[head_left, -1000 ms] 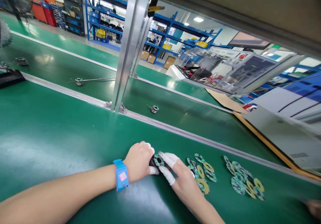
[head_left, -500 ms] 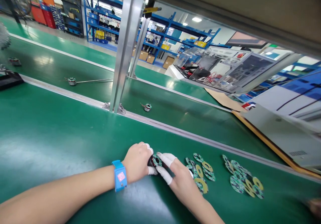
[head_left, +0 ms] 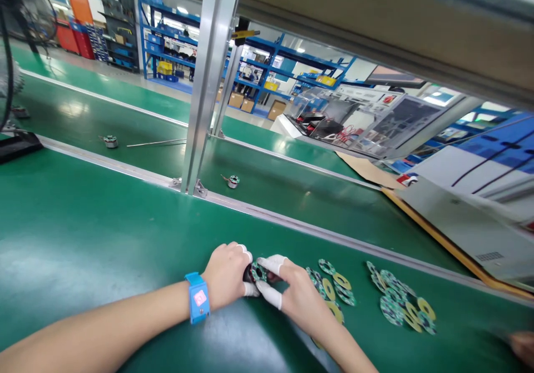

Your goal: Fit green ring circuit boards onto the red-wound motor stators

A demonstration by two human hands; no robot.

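Observation:
My left hand, with white finger covers and a blue wristband, is closed on a dark round motor part. A green ring-shaped circuit board sits against that part's right side. The thumb and index finger of my right hand, also in white covers, pinch the ring's edge. Just right of my right hand lies a loose group of green and yellow rings, partly hidden by the hand. Farther right is a second group of rings.
An aluminium rail and a post stand beyond my hands. Small wound motor parts sit on the belt behind the rail. Part of another person's hand shows at the right edge. A black stand is at left.
The view has shifted slightly. Parts on the belt have moved left relative to the post. My right hand has shifted its hold slightly around the green ring; both hands remain together.

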